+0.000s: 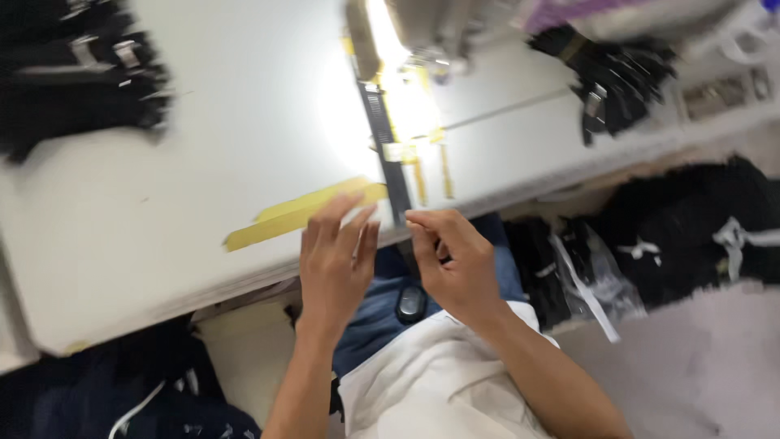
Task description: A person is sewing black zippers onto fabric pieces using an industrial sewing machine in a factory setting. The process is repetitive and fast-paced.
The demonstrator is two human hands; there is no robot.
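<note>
Two hands meet at the counter (pixel 203 162) edge, where your black strap (pixel 388 146) runs toward the sewing machine (pixel 422 32). It looks light, limp and narrow; pinch it near its end. Your right hand (pixel 455 264) curls, fingers closed about the strap's tip; your left hand (pixel 335 260) hovers flat, fingers loosely open, empty.

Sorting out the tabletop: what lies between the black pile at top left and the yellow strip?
Head view: only bare white table between the black pile and flat yellow strip.

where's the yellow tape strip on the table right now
In the head view, the yellow tape strip lies on the white table near its front edge, just above the left hand.
</note>
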